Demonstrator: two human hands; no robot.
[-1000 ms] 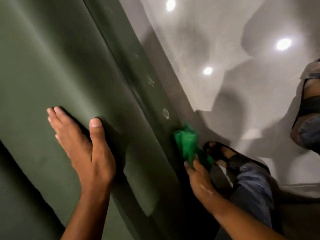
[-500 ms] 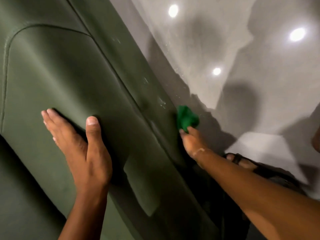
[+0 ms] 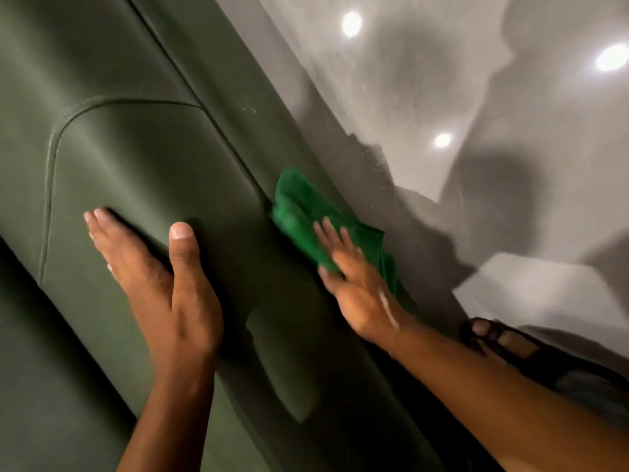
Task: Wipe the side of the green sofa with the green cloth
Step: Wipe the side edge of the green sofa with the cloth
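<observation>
The green sofa [image 3: 143,137] fills the left half of the head view, its dark side panel running diagonally from top centre to bottom right. My right hand [image 3: 357,281] lies flat with fingers spread on the bright green cloth [image 3: 299,206], pressing it against the upper part of that side panel. Part of the cloth hangs past the hand on the right. My left hand [image 3: 163,284] rests flat and open on the top of the sofa arm, thumb pointing up, holding nothing.
A glossy grey floor [image 3: 459,97] with ceiling-light reflections spreads to the right of the sofa. My foot in a dark sandal [image 3: 500,338] stands on the floor at the lower right, close to the sofa base. Pale specks mark the side panel higher up.
My right hand has moved the cloth up the side panel from near the floor and has flattened out on it. The cloth has spread from a bunch. My left hand stays put.
</observation>
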